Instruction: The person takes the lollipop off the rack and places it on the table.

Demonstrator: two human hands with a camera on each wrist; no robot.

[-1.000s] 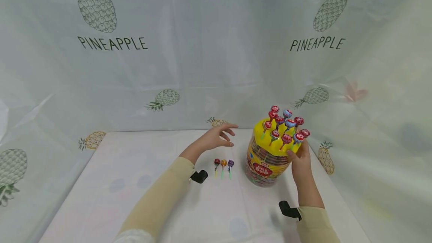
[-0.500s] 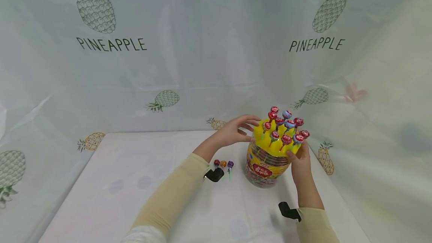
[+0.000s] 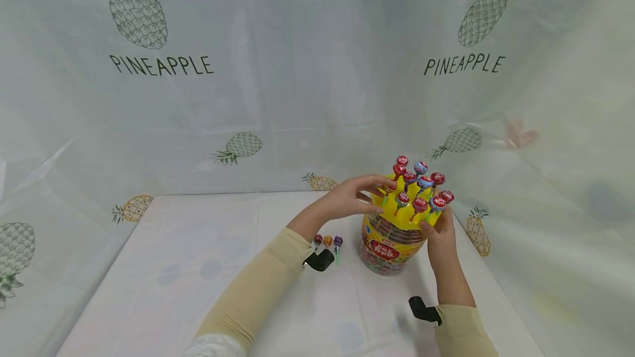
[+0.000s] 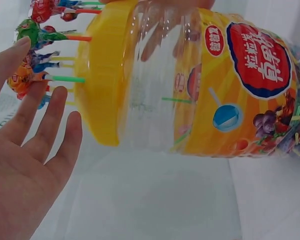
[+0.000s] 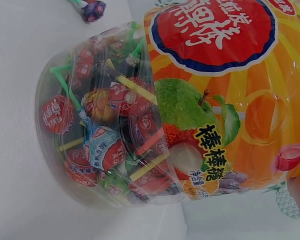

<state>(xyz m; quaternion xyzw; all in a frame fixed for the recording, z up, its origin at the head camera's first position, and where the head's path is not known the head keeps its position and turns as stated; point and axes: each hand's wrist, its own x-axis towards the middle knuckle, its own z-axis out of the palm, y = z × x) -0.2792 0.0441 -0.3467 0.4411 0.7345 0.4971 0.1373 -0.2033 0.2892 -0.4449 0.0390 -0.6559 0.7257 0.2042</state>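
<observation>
The lollipop jar [image 3: 384, 249], clear with a colourful label, stands slightly tilted on the table. Several wrapped lollipops [image 3: 419, 205] stick up from its yellow lid [image 3: 407, 220]. At the lid's right side, my right hand [image 3: 442, 236] grips the jar, its thumb on the front and its other fingers mostly hidden. My left hand [image 3: 349, 198] reaches over the lid's left edge, fingers spread and loosely bent. In the left wrist view these fingertips surround an orange lollipop [image 4: 21, 76] on a green stick [image 4: 65, 79]; one fingertip overlaps it, and a firm pinch is not visible.
On the white table [image 3: 208, 302], left of the jar, lie a dark red lollipop [image 3: 318, 239], an orange lollipop [image 3: 327, 241] and a purple lollipop [image 3: 338, 242], partly covered by the left black wrist camera [image 3: 319, 260]. A pineapple-print curtain [image 3: 317, 81] hangs behind.
My left hand has moved right, from the space left of the jar to the lollipops at the lid's left edge. The right hand and the jar have stayed in place.
</observation>
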